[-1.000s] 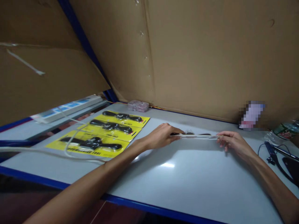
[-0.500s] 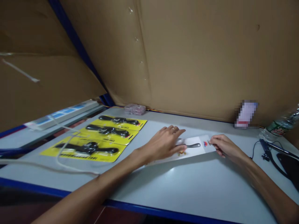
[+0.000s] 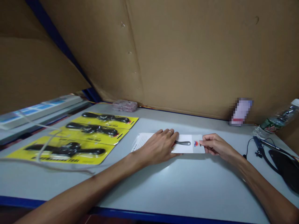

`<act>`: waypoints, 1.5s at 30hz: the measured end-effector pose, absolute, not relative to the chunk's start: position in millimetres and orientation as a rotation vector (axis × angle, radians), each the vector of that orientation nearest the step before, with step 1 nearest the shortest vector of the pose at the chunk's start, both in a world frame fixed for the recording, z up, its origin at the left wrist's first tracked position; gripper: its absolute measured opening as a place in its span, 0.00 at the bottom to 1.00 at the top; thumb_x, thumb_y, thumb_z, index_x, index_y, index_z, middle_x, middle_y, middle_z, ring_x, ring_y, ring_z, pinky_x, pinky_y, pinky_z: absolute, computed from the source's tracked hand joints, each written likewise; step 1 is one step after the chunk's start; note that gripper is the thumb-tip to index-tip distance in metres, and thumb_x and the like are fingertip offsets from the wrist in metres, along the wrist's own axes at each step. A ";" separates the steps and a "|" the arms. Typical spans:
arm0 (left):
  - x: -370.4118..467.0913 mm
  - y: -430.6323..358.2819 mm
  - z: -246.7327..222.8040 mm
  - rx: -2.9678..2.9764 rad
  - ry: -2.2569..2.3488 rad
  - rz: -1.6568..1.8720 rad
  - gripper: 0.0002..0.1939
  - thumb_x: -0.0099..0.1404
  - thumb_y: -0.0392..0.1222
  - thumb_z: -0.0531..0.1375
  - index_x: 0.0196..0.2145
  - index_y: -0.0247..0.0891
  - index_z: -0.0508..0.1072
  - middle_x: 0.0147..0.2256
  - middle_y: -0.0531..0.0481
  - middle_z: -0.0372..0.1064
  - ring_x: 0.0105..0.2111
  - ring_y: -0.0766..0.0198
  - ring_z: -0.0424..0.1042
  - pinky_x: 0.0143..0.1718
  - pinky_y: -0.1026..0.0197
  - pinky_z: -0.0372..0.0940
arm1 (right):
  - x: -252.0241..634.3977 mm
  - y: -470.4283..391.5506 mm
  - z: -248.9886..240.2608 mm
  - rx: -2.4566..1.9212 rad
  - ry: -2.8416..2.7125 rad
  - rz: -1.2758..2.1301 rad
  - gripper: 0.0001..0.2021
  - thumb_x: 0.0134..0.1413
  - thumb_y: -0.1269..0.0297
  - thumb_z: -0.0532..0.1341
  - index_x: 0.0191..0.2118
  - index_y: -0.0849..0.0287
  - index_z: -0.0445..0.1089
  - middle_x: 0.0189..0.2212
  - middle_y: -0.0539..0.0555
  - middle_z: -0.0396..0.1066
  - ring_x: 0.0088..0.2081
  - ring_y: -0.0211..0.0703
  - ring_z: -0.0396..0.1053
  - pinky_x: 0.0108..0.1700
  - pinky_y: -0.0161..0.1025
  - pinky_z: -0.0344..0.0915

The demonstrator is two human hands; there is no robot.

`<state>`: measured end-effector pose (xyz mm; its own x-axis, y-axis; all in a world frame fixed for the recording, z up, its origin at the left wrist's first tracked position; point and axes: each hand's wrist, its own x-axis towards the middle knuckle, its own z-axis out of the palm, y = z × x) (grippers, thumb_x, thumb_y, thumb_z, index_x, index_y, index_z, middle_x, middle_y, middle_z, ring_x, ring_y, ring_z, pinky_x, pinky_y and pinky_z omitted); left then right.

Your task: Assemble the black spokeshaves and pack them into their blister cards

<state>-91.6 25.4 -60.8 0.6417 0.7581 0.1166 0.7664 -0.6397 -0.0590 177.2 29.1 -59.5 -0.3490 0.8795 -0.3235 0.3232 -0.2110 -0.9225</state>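
A white packaging card [image 3: 196, 149] lies on the grey table, printed with a small red and blue logo. A grey handle with a hole in its end [image 3: 184, 143] shows on it; I cannot tell whether it is printed or real. My left hand [image 3: 161, 144] covers the card's middle, fingers bent over it and thumb along its near edge, hiding what is beneath. With thumb and fingers closed, my right hand [image 3: 211, 144] pinches the card's right end. Left of the hands lie three yellow blister cards [image 3: 93, 159] holding black two-handled tools [image 3: 70, 149].
A pale cable [image 3: 43, 149] crosses the nearest yellow card. Small clear packs [image 3: 125, 105] sit at the back, near a cardboard wall [image 3: 187, 56]. To the right are a blurred-out upright object [image 3: 241, 112], a plastic bottle [image 3: 272, 124] and a black item with cords [image 3: 285, 168].
The card now lies flatter and squarer to the table. My left hand has settled lower over it, its fingers less spread. My right hand keeps its pinch. The whole view has shifted slightly.
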 end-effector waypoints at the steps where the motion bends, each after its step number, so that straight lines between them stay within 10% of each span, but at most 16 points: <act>1: -92.2 26.2 -61.1 -2.758 -1.276 -0.138 0.24 0.68 0.63 0.57 0.44 0.38 0.66 0.43 0.41 0.69 0.39 0.50 0.71 0.43 0.48 0.64 | 178.9 30.5 -59.0 -1.428 -1.618 1.607 0.18 0.51 0.53 0.67 0.22 0.57 0.63 0.17 0.48 0.67 0.15 0.28 0.55 0.16 0.30 0.44; 25: -83.8 15.1 -57.4 -2.741 -1.255 -0.183 0.25 0.68 0.64 0.56 0.45 0.37 0.67 0.42 0.40 0.70 0.40 0.47 0.71 0.42 0.48 0.63 | 178.3 20.7 -44.4 -1.577 -1.908 1.090 0.14 0.49 0.64 0.61 0.17 0.56 0.60 0.12 0.45 0.60 0.13 0.31 0.53 0.18 0.32 0.48; 45: -92.2 24.8 -61.9 -2.745 -1.221 -0.151 0.24 0.68 0.63 0.55 0.44 0.37 0.65 0.41 0.41 0.69 0.39 0.49 0.70 0.41 0.49 0.60 | 177.1 19.7 -45.5 -1.538 -1.797 1.404 0.14 0.55 0.54 0.64 0.27 0.58 0.66 0.21 0.49 0.69 0.17 0.31 0.61 0.16 0.30 0.52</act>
